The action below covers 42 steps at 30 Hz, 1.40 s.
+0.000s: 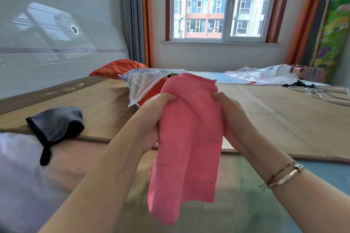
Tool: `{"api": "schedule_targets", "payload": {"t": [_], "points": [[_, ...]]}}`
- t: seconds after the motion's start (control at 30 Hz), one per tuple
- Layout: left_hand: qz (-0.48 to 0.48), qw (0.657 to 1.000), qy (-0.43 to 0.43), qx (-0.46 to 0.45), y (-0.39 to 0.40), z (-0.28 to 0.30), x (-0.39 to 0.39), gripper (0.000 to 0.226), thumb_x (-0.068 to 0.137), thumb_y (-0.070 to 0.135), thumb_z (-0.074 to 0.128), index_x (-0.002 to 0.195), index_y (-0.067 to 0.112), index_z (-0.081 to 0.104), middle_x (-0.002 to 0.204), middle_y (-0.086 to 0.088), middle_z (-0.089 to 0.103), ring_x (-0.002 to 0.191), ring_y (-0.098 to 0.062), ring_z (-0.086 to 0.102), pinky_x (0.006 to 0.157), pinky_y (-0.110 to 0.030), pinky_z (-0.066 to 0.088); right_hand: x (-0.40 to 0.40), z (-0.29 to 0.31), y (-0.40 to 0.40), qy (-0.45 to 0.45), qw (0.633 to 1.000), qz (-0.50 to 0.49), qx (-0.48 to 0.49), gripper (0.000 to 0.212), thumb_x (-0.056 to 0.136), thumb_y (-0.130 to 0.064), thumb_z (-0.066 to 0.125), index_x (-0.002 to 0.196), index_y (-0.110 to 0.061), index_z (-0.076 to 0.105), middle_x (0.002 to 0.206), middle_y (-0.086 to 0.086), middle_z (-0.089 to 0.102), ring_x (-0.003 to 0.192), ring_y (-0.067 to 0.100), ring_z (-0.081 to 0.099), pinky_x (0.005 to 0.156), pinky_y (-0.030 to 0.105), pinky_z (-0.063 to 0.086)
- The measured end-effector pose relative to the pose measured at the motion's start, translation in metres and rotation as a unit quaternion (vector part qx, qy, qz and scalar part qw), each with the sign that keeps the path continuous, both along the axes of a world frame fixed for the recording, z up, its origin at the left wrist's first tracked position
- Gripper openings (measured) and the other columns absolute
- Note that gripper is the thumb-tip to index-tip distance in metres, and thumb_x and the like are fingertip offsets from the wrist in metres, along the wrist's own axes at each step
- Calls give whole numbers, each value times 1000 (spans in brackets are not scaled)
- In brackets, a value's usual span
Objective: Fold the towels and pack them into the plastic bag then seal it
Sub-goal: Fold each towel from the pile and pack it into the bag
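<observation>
- Head view: both hands hold a pink towel (186,138) in the air above the near edge of the bed mat (284,119).
- Left hand (151,119) fingers curl and pinch the towel's left side; right hand (230,115) fingers pinch its right side. Lower half hangs loose.
- Plastic bag (140,83) lies on the mat just behind the towel, mouth toward the hands, something orange inside.
- Grey towel (56,125) sits crumpled at the mat's left near edge, unfolded.
- Step judged: folding the pink towel, or carrying it to the bag; cannot tell which.
- Next likely calls for tidying the hanging half, then sliding it into the bag's mouth.
</observation>
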<state>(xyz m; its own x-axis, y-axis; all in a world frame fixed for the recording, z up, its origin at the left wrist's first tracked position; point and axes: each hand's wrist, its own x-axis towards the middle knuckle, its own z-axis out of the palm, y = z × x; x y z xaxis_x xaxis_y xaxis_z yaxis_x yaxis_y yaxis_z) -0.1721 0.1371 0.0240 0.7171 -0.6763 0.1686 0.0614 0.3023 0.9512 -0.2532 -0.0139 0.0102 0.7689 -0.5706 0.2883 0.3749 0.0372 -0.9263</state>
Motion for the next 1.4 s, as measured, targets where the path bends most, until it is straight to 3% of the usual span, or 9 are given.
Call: {"api": "schedule_targets", "payload": {"t": [0.27, 0.43, 0.63, 0.77, 0.97, 1.17, 1.3, 1.33, 1.4], "points": [[-10, 995, 84, -51, 6, 0, 1, 11, 94, 15, 55, 96, 15, 65, 87, -4, 76, 86, -18, 70, 74, -33, 56, -7, -6, -6, 90, 973, 203, 55, 60, 88, -66, 41, 118, -21, 66, 119, 8, 66, 109, 24, 62, 98, 39, 45], [-14, 990, 132, -45, -1, -4, 6, 13, 91, 16, 58, 100, 12, 68, 100, -11, 74, 99, -25, 68, 84, -39, 54, -8, -12, -24, -10, 970, 214, 116, 16, 76, -22, 59, 92, -19, 59, 78, 2, 59, 61, 15, 58, 56, 27, 50], [-68, 988, 135, -13, -13, -5, 11, 26, 91, 18, 58, 112, 6, 66, 110, -16, 70, 104, -29, 66, 92, -43, 51, -28, -1, -41, -33, 981, 188, 30, 26, 73, 1, 58, 91, -18, 52, 75, 2, 59, 57, 14, 52, 48, 24, 45], [11, 999, 48, 23, -38, -20, 27, 22, 95, 13, 55, 115, 6, 61, 106, -14, 69, 89, -22, 67, 79, -35, 57, -14, -6, -56, 85, 994, 0, -74, 24, 83, 5, 58, 84, -18, 52, 69, 4, 60, 50, 11, 55, 42, 22, 44], [174, 955, -139, 195, -74, -71, 51, 8, 89, 14, 61, 94, 10, 66, 91, -7, 68, 88, -25, 65, 83, -43, 53, 33, -54, -92, 283, 907, -164, -266, 21, 80, 3, 57, 83, -17, 49, 78, 6, 62, 68, 19, 55, 53, 25, 39], [228, 937, -217, 153, -94, -61, 71, 9, 89, 14, 61, 97, 10, 61, 84, 2, 63, 84, -20, 61, 75, -37, 49, 57, -49, -98, 136, 882, -308, -329, 22, 82, 1, 58, 92, -13, 43, 80, 5, 57, 67, 15, 53, 53, 13, 37], [258, 858, -310, 318, -95, -81, 76, 49, 85, 18, 63, 128, 9, 42, 118, -8, 51, 109, -33, 51, 95, -40, 42, 61, -67, -103, 308, 707, -368, -519, 31, 79, -26, 71, 98, -16, 48, 105, 5, 44, 96, 25, 46, 81, 36, 44], [259, 849, -322, 329, -95, -85, 76, 48, 83, 16, 62, 127, 10, 43, 122, -11, 48, 111, -35, 49, 97, -41, 41, 60, -67, -105, 320, 697, -367, -526, 26, 80, -31, 72, 92, -17, 54, 102, 4, 47, 98, 25, 48, 83, 38, 44], [238, 854, -336, 319, -93, -88, 78, 35, 81, 14, 59, 116, 14, 53, 118, -10, 51, 108, -33, 51, 95, -40, 42, 58, -58, -106, 333, 764, -307, -460, 25, 87, -40, 65, 77, -18, 61, 88, 1, 60, 91, 23, 58, 78, 35, 46]]}}
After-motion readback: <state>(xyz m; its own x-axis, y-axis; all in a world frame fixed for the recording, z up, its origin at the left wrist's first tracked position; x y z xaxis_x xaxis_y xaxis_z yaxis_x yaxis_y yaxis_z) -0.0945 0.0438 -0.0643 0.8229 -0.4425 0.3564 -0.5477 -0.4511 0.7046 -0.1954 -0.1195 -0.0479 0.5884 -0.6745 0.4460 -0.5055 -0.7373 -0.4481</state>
